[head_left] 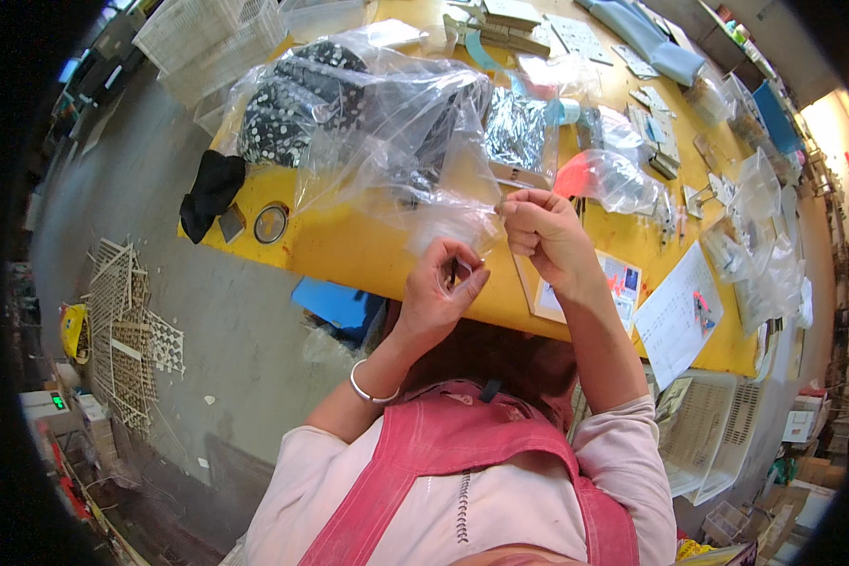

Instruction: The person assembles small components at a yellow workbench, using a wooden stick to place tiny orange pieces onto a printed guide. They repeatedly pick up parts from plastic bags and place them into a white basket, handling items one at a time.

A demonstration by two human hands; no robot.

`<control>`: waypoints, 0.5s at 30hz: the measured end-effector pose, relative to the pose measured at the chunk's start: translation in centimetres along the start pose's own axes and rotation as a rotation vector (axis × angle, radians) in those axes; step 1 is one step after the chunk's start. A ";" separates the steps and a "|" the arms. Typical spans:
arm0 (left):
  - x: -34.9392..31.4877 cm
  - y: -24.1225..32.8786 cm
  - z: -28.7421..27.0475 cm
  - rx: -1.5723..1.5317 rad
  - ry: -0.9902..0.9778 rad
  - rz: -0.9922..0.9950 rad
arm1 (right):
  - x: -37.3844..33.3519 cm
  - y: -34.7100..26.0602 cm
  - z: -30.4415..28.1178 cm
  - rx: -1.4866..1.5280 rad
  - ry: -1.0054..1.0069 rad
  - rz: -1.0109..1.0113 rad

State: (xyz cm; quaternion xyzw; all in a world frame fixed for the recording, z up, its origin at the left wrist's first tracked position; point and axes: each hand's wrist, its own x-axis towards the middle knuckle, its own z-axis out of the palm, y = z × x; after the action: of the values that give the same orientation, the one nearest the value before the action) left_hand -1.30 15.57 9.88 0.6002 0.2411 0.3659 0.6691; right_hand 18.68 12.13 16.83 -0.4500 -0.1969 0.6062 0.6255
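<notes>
Both of my hands are raised over the near edge of the yellow table (pixel 325 241). My left hand (pixel 439 297), with a silver bangle (pixel 372 389) on its wrist, is curled with thumb and forefinger close together. A tiny thing seems to show at those fingertips, too small to name. To its right, my right hand (pixel 547 236) is closed, thumb against forefinger; what it pinches cannot be made out. Just beyond both hands lies a large clear plastic bag (pixel 368 156), near my right fingertips. Black fabric with white dots (pixel 278 123) shows through the bag.
Silvery packets (pixel 522 127), a red-orange piece in clear plastic (pixel 575 173) and a written paper sheet (pixel 679 316) lie on the table. A round tin (pixel 271 224) and black cloth (pixel 212 195) sit at its left edge. White crates (pixel 698 434) stand below right.
</notes>
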 end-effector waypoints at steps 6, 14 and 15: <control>-0.1 2.5 0.0 0.138 -0.031 0.209 | -3.4 3.0 0.1 0.063 -0.026 0.150; -0.6 2.9 0.4 0.283 -0.043 0.330 | -4.8 3.7 0.1 0.067 -0.041 0.220; -0.6 2.8 0.5 0.278 -0.042 0.341 | -4.9 3.9 0.1 0.073 -0.038 0.219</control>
State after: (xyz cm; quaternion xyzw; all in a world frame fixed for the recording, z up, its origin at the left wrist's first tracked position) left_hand -1.84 14.85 12.66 0.7262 0.1703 0.4243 0.5134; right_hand 15.44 7.00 15.26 -0.4342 -0.1359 0.6861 0.5676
